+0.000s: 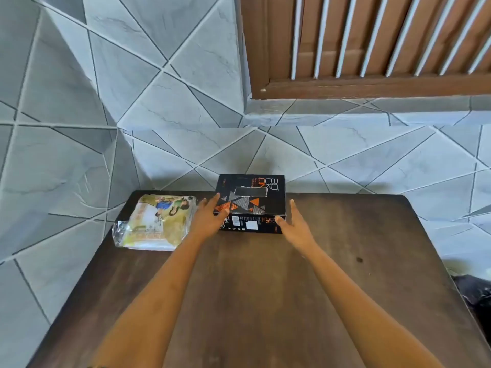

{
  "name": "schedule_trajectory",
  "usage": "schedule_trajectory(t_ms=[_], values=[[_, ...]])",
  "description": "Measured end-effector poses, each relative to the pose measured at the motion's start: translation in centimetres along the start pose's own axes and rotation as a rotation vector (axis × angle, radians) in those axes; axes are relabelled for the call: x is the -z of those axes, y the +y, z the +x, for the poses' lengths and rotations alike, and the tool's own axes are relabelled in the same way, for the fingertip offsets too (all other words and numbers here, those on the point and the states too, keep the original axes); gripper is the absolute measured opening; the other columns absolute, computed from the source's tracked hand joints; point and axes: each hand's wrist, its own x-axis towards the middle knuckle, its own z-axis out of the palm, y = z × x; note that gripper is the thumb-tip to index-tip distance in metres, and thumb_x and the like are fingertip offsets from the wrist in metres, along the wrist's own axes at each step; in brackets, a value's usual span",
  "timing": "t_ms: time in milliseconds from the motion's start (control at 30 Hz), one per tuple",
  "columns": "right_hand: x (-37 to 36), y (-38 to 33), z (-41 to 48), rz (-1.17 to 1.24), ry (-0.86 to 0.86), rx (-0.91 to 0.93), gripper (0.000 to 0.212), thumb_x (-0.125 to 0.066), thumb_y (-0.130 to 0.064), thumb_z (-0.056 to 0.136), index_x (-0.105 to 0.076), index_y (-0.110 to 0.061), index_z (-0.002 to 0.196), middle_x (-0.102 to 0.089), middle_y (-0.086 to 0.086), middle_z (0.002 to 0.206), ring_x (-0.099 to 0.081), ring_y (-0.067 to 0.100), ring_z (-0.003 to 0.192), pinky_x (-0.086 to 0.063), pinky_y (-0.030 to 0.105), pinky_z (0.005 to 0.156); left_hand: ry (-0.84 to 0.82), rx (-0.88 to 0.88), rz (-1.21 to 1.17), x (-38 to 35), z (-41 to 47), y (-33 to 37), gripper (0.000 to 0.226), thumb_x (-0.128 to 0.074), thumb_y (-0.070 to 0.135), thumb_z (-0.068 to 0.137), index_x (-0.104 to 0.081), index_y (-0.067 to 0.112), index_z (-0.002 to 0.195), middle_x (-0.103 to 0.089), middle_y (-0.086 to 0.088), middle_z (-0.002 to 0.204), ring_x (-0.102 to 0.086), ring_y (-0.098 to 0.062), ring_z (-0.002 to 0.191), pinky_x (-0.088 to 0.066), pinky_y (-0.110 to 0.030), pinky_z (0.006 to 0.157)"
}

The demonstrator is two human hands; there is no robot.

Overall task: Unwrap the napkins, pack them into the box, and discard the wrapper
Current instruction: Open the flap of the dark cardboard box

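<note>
A black box (255, 192) with orange and grey triangles and a slot in its top stands at the far edge of the dark wooden table (265, 288). My left hand (210, 219) lies against the box's left front corner, fingers spread over the top edge. My right hand (293, 224) is open at the box's right front corner, thumb touching it. The napkin pack (156, 221), in clear printed plastic wrapper, lies flat to the left of the box, beside my left hand.
Grey tiled walls rise behind and to the left of the table. A brown wooden shutter (372, 43) sits in the wall at upper right. Something dark (475, 293) lies beyond the table's right edge.
</note>
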Motion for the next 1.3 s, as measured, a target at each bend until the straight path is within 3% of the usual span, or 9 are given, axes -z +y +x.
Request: schedule_trajectory(t_ms=[167,233,333,500,700,800,967,1133,1300], values=[[-1.4,0.2,1.1,0.111,-0.031,-0.085,0.070,-0.048,-0.034,0.092,-0.004,-0.031,0.146,-0.037,-0.001,0.147,-0.041,0.023,0.130,-0.032,0.041,0.111,-0.058,0.010,-0.007,-0.8,0.6,-0.9,0.060,-0.049,0.036,0.093,-0.024,0.021,0.145,-0.038,-0.014,0.147,-0.038,-0.030,0.134,-0.033,-0.044,0.109],[-1.7,0.9,0.4,0.074,0.000,-0.081,0.069,-0.048,-0.034,0.092,-0.006,-0.031,0.146,-0.049,0.001,0.129,-0.050,0.020,0.112,-0.037,0.036,0.103,-0.022,-0.003,-0.008,-1.2,-0.3,-1.2,0.059,-0.050,0.035,0.092,-0.028,0.021,0.144,-0.045,-0.013,0.142,-0.045,-0.029,0.127,-0.040,-0.043,0.105],[-1.8,2.0,-1.5,0.029,0.043,-0.041,0.067,-0.048,-0.032,0.092,-0.009,-0.030,0.146,-0.053,0.001,0.125,-0.040,0.010,0.091,-0.040,0.031,0.093,0.018,-0.016,-0.016,-1.3,-2.6,-1.6,0.055,-0.051,0.030,0.091,-0.033,0.021,0.142,-0.052,-0.011,0.135,-0.050,-0.025,0.121,-0.044,-0.039,0.097],[-1.8,3.4,-7.6,0.135,0.163,-0.029,0.054,-0.051,-0.026,0.092,-0.029,-0.026,0.141,-0.050,-0.002,0.138,-0.053,0.011,0.113,-0.041,0.033,0.104,0.021,-0.043,0.010,-1.7,-8.6,-1.6,0.050,-0.051,0.032,0.091,-0.039,0.025,0.139,-0.057,-0.006,0.128,-0.055,-0.022,0.113,-0.048,-0.038,0.088],[-1.9,4.9,-15.1,0.245,0.345,-0.053,0.015,-0.052,-0.016,0.091,-0.058,-0.016,0.106,-0.065,-0.004,0.099,-0.061,0.005,0.087,-0.046,0.013,0.072,-0.045,-0.051,0.108,-1.2,-16.0,-2.3,0.039,-0.051,0.035,0.090,-0.048,0.029,0.128,-0.062,-0.004,0.116,-0.058,-0.023,0.101,-0.045,-0.033,0.072],[-1.7,5.8,-16.6,0.276,0.414,-0.065,0.013,-0.052,-0.013,0.091,-0.060,-0.008,0.082,-0.063,-0.007,0.076,-0.054,0.001,0.065,-0.041,0.006,0.058,-0.077,-0.054,0.181,-0.8,-17.9,-2.5,0.037,-0.053,0.036,0.088,-0.048,0.028,0.124,-0.053,-0.003,0.126,-0.055,-0.023,0.108,-0.046,-0.035,0.079],[-1.1,5.8,-16.2,0.365,0.314,-0.110,0.017,-0.052,-0.008,0.090,-0.062,-0.014,0.102,-0.064,-0.002,0.099,-0.058,0.003,0.087,-0.046,0.011,0.080,-0.148,-0.243,0.188,-0.9,-17.4,-2.0,0.060,-0.063,0.044,0.081,-0.041,0.031,0.135,-0.018,-0.002,0.156,-0.021,-0.022,0.142,-0.028,-0.044,0.114],[-0.2,5.5,-15.6,0.434,0.215,-0.117,0.030,-0.052,-0.004,0.090,-0.058,-0.006,0.120,-0.062,0.003,0.113,-0.058,0.008,0.095,-0.046,0.001,0.069,-0.243,-0.252,0.355,-1.7,-17.2,-0.4,0.067,-0.055,0.055,0.082,-0.028,0.039,0.141,-0.008,0.003,0.158,-0.003,-0.017,0.146,-0.034,-0.047,0.107],[0.5,5.9,-15.1,0.498,0.108,-0.173,0.033,-0.052,-0.007,0.091,-0.055,-0.008,0.124,-0.061,0.009,0.125,-0.055,0.022,0.118,-0.045,0.033,0.101,-0.213,-0.217,0.392,-1.8,-18.2,-0.3,0.066,-0.050,0.061,0.082,-0.027,0.041,0.140,-0.009,0.003,0.158,-0.004,-0.017,0.146,-0.039,-0.047,0.103]])
